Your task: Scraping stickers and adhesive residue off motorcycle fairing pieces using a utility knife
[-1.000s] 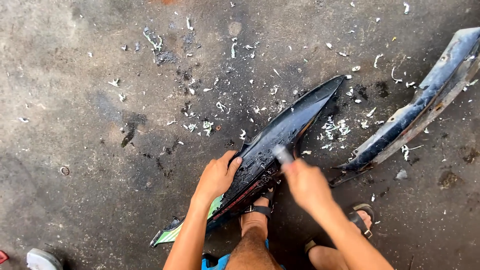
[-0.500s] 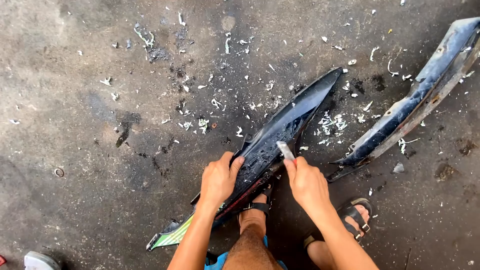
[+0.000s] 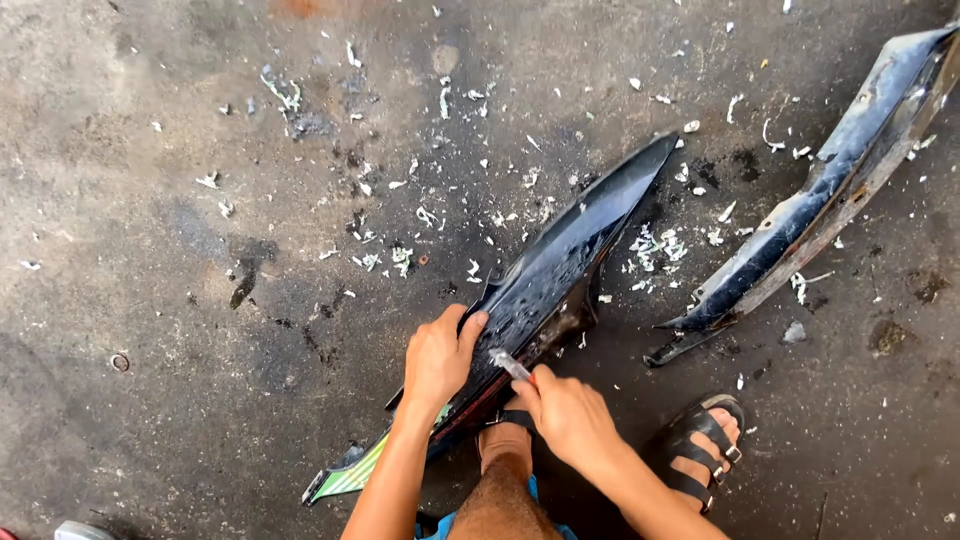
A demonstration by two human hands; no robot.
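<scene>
A long glossy black motorbike body panel [image 3: 560, 265] lies slanted on the concrete floor, its near end green-striped. My left hand [image 3: 438, 355] presses flat on the panel's near half and holds it down. My right hand [image 3: 565, 412] is shut on a small scraper blade [image 3: 508, 364], whose metal tip touches the panel's lower edge. My knee and two sandalled feet [image 3: 705, 450] sit just below the panel.
A second dark body panel [image 3: 830, 205] lies slanted at the right, apart from the first. White scraped flakes [image 3: 655, 247] are scattered over the stained concrete. A small metal ring [image 3: 120, 362] lies at the left.
My right hand has drawn the blade down the panel's edge towards me. My left hand stays pressed on the panel. The view has shifted slightly.
</scene>
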